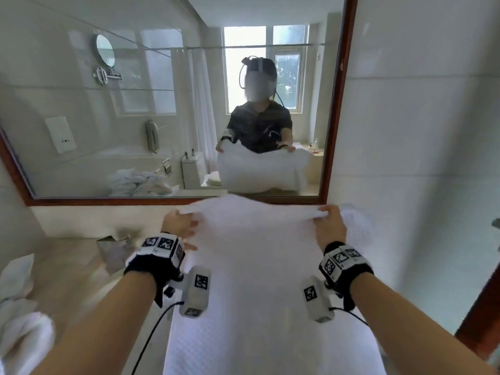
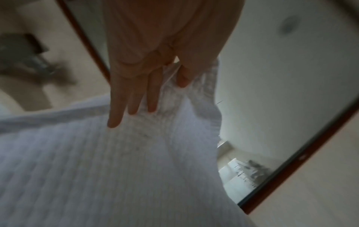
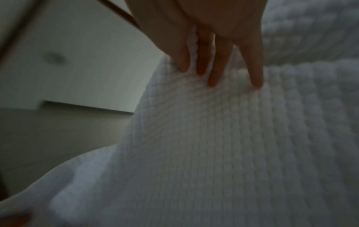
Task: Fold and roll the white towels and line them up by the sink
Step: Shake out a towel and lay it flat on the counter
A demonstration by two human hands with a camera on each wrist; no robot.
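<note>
A large white waffle-weave towel point(image 1: 257, 266) hangs stretched between my hands in front of the mirror. My left hand point(image 1: 180, 226) pinches its upper left corner, thumb on one side and fingers on the other. My right hand point(image 1: 328, 226) pinches the upper right corner the same way. In the left wrist view the left hand's fingers point(image 2: 134, 98) lie along the cloth point(image 2: 116, 169). In the right wrist view the right hand's fingers point(image 3: 213, 67) press the towel's top edge point(image 3: 223, 138). Its lower part drops toward me, out of frame.
A wood-framed mirror point(image 1: 336, 104) spans the wall ahead above the beige counter point(image 1: 67, 266). Crumpled white towels point(image 1: 21, 328) lie at the counter's left. A grey tissue box point(image 1: 113, 250) stands near my left hand. White tiled wall point(image 1: 419, 131) closes the right side.
</note>
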